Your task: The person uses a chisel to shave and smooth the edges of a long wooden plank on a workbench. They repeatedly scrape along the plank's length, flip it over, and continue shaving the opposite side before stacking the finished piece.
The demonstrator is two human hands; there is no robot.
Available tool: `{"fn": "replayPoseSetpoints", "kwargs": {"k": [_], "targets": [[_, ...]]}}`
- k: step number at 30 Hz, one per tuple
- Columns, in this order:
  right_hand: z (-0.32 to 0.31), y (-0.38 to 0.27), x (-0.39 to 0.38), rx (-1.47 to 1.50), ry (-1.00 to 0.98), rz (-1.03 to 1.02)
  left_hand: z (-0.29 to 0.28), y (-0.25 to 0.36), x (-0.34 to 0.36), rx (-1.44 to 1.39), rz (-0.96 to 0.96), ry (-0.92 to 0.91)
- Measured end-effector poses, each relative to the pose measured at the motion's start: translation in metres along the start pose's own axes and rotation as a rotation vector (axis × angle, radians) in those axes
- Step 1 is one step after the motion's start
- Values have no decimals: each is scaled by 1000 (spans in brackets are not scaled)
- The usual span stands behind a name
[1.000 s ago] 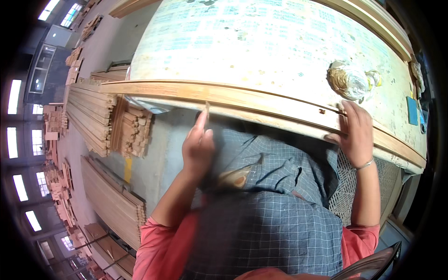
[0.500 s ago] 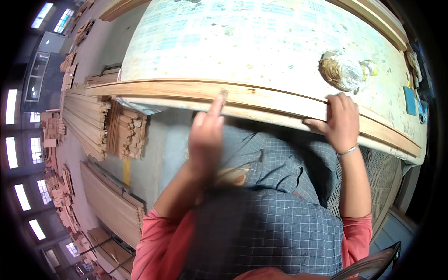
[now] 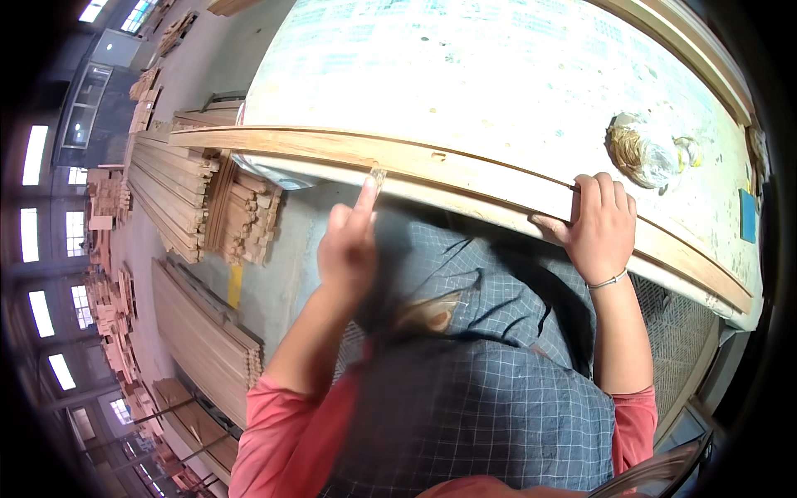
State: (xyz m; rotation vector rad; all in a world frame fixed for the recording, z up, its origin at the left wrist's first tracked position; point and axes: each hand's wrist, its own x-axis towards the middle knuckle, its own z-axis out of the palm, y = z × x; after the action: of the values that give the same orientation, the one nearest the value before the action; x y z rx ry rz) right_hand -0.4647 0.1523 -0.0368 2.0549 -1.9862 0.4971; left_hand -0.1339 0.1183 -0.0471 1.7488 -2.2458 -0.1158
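Note:
A long pale wooden board (image 3: pixel 315 143) lies along the near edge of the worktable (image 3: pixel 465 66). My left hand (image 3: pixel 350 241) is just below the board's near edge, index finger extended and other fingers curled, holding a small flat light-brown piece (image 3: pixel 378 175) at the board; what it is, I cannot make out. My right hand (image 3: pixel 598 228) grips the board farther right, fingers over the top and thumb along the near side. Beyond that hand lies a crumpled clear-and-yellowish plastic bundle (image 3: pixel 643 149).
A blue rectangular object (image 3: pixel 747 214) sits at the right end of the table, and more lengths of wood (image 3: pixel 706 58) lie along the far edge. Stacked timber (image 3: pixel 170 187) and long planks (image 3: pixel 203 340) stand on the floor (image 3: pixel 290 241) to the left. My checked apron (image 3: pixel 498 398) is below the table edge.
My left hand moved up and right along the board, then slightly back left. My right hand has moved left, and the board appears to have slid a little left along the table.

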Motion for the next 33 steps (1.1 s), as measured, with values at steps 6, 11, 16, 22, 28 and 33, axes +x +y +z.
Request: {"fn": "replayPoseSetpoints", "kwargs": {"k": [6,11,16,22,28,33], "targets": [[4,2,-1,-21,20,-18,-33,-1,31,-447,-142,-156],[1,-1,1,9,-1,8,-43,22,41,-350,-126,-321],[1,-1,1,11,44,-2,-53,6,48,-418,9,-313],[1,-1,1,16,25,-6,-39,12,38,-216,13,-308],[-1,-2,2,31,40,4,-36,-8,42,-529,-260,-228],[1,1,0,3,1,15,-34,14,34,-604,38,-314]]}}
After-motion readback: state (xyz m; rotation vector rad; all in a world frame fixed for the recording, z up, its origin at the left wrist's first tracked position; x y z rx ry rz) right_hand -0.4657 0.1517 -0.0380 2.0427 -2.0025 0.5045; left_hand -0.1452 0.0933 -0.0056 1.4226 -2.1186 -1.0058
